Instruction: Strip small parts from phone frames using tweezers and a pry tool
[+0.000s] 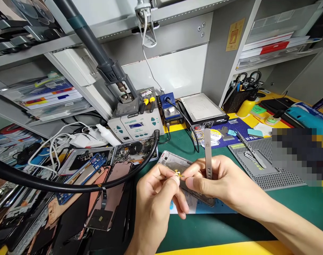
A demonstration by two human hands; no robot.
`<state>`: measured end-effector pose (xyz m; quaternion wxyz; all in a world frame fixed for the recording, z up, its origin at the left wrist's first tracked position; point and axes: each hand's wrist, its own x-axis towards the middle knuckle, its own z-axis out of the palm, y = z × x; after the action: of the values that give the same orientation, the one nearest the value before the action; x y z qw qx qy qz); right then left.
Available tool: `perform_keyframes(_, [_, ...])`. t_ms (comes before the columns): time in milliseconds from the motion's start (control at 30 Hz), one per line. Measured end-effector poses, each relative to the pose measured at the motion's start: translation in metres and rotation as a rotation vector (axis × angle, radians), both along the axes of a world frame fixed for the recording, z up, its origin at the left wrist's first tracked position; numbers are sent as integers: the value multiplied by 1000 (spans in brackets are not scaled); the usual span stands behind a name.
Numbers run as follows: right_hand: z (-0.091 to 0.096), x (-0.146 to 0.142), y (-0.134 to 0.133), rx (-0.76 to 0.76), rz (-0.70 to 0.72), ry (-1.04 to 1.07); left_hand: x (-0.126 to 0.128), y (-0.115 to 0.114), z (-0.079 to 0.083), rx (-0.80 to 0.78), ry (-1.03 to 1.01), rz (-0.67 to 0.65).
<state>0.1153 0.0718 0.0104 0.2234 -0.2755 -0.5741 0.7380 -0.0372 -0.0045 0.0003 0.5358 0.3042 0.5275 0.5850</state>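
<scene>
My left hand (156,198) and my right hand (217,182) meet over the green mat (283,205). Their fingertips pinch a tiny yellow part (179,174) between them. My right hand also grips metal tweezers (208,152), which stand upright with the blunt end up. Under the hands lies an opened phone frame (174,163) on a blue-white sheet (201,207).
A hot-air station (136,129) with its black hose (71,186) sits behind. Dismantled phones (92,177) pile up at the left. A heating plate (202,109), a grey grid mat with tools (259,163) and a pen holder (237,99) stand at the right.
</scene>
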Motion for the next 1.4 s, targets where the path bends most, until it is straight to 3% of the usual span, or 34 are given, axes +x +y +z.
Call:
perform_keyframes(300, [-3,1,0,1,-16,-40,-2,0,-4,8,28,-7])
perform_keyframes(400, [-3,1,0,12,-9,-45,0,-1,-8,56,127,-9])
perform_keyframes(467, [-3,0,0,32,-31,-28,1,-2,-9,208,374,59])
perform_keyframes(567, [-3,2,-1,46,-115,5,1,-1,-8,663,968,274])
perform_keyframes(633, [-2,4,-2,38,-147,16,-1,-1,-7,887,1284,373])
perform_keyframes(800, [-4,9,-2,11,-123,81,-8,-2,-8,961,1618,427])
perform_keyframes(1067, [-3,9,3,-28,-70,219,-7,-1,-10,991,1626,467])
perform_keyframes(1400, [-1,7,3,-18,-75,150,0,-2,-13,928,1346,395])
